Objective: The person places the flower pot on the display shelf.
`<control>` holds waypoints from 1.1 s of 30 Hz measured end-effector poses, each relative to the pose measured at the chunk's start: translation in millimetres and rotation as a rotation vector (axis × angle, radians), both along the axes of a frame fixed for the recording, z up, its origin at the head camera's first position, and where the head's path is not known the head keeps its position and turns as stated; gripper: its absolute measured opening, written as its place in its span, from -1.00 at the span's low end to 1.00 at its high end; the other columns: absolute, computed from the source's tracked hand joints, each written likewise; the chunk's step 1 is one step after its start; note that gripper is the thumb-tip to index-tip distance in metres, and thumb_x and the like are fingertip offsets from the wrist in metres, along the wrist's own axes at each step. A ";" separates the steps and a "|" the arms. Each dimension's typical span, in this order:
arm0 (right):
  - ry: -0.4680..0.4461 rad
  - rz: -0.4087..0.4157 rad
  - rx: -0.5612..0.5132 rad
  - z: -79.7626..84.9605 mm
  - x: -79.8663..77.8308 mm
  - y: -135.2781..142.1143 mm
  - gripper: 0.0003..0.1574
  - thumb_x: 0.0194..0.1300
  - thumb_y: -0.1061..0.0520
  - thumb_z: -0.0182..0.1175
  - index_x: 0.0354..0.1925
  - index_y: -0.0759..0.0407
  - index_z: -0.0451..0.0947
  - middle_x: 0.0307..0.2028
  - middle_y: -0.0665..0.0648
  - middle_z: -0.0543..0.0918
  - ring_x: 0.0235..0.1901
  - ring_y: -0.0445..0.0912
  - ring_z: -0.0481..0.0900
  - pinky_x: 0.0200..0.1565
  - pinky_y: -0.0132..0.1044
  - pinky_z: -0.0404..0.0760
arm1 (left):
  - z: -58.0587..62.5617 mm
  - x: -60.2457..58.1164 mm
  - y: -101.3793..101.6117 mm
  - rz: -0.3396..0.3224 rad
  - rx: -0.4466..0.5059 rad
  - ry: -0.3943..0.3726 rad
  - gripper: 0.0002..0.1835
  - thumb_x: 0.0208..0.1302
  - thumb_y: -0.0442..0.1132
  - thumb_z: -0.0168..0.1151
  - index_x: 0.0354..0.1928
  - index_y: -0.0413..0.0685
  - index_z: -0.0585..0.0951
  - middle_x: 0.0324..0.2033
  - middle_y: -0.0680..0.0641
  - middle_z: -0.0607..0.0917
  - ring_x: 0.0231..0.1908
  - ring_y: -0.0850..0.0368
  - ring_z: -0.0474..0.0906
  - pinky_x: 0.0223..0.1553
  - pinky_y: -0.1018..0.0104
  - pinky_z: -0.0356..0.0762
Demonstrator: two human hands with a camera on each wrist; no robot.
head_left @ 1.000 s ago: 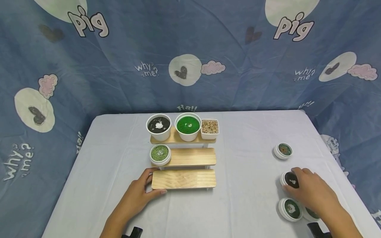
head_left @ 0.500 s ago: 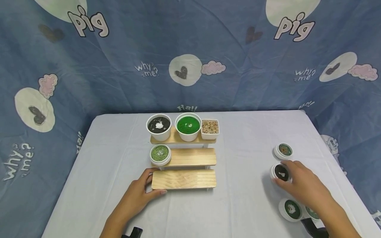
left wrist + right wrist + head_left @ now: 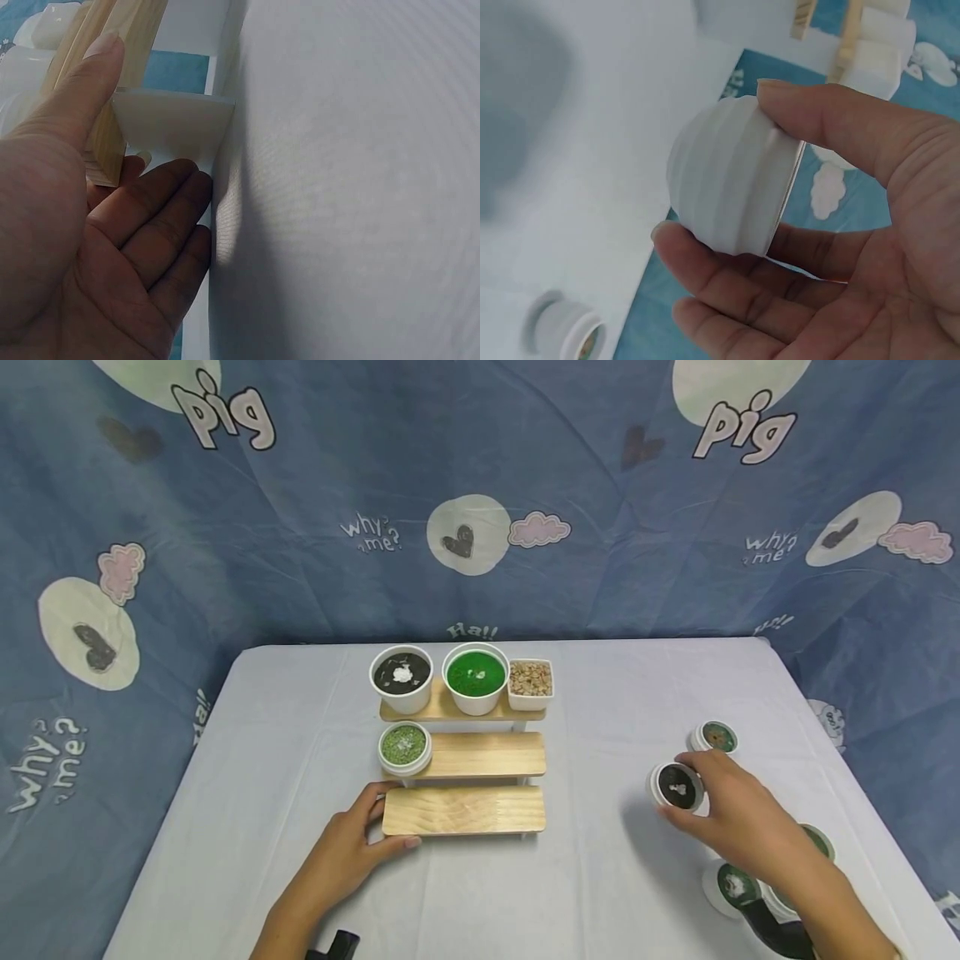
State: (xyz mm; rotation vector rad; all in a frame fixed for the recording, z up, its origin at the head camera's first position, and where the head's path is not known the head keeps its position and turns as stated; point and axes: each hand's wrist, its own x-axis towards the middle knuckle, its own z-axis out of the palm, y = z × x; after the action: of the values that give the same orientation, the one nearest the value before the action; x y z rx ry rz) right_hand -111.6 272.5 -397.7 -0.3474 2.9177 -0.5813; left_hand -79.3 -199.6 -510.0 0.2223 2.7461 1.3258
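In my right hand point(image 3: 738, 810) is a small white ribbed bowl point(image 3: 677, 787) with dark contents and a pale dab on top. Thumb and fingers grip it by its sides, over the right part of the table; the right wrist view shows its ribbed wall point(image 3: 731, 176). My left hand point(image 3: 348, 852) holds the left end of the lowest wooden step point(image 3: 465, 811) of a three-step display stand. Its thumb lies along the front edge and a finger reaches behind the board. In the left wrist view the other fingers point(image 3: 161, 217) extend beside the stand's white leg point(image 3: 176, 120).
On the top step stand a dark-filled cup point(image 3: 401, 679), a green-filled cup point(image 3: 476, 678) and a square dish of grains point(image 3: 531, 683). A green-topped bowl point(image 3: 405, 747) sits at the middle step's left. Several bowls, including one brown-green point(image 3: 718, 737), stand at right, some partly behind the right arm.
My right hand has lifted the dark-filled bowl from the group at the right and carried it leftward and slightly up the view. The left hand stays on the stand.
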 end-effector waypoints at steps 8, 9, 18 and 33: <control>0.024 0.052 -0.034 11.6 1.1 -17.2 -0.14 0.22 -0.06 0.55 0.29 0.36 0.46 0.14 0.30 0.58 0.11 0.24 0.59 0.09 0.24 0.56 | 0.6 -0.7 0.1 0.003 -0.004 -0.006 -0.24 0.14 0.14 0.58 0.34 0.18 0.47 0.11 0.13 0.76 0.14 0.00 0.64 0.18 -0.19 0.50; 0.026 0.055 -0.037 13.0 1.0 -19.7 -0.14 0.22 -0.06 0.54 0.29 0.35 0.47 0.12 0.27 0.58 0.09 0.22 0.60 0.08 0.22 0.57 | 0.5 -0.7 -0.1 0.001 -0.004 -0.008 -0.23 0.13 0.14 0.58 0.34 0.18 0.46 0.12 0.14 0.76 0.15 0.01 0.64 0.19 -0.19 0.50; 0.099 0.110 -0.067 23.0 -2.7 -44.2 -0.20 0.18 0.03 0.56 0.27 0.30 0.50 0.10 0.19 0.58 0.11 0.15 0.61 0.10 0.17 0.59 | -0.8 -1.1 -1.3 -0.001 -0.008 -0.005 -0.20 0.10 0.13 0.60 0.35 0.18 0.45 0.12 0.17 0.75 0.16 0.02 0.63 0.19 -0.18 0.50; 0.168 0.209 -0.150 25.8 -8.5 -84.7 -0.21 0.16 0.09 0.57 0.26 0.28 0.47 0.10 0.10 0.57 0.05 -0.02 0.63 0.05 0.01 0.64 | -1.1 -1.1 -1.7 -0.005 -0.009 0.002 -0.20 0.11 0.15 0.59 0.35 0.18 0.45 0.11 0.19 0.76 0.12 0.09 0.64 0.17 -0.15 0.51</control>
State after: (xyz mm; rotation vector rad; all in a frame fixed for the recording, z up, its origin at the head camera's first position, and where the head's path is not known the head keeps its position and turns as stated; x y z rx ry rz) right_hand -120.2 187.8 -371.9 -0.7441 2.9470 -0.7738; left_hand -80.4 -201.3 -511.1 0.2297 2.7510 1.3122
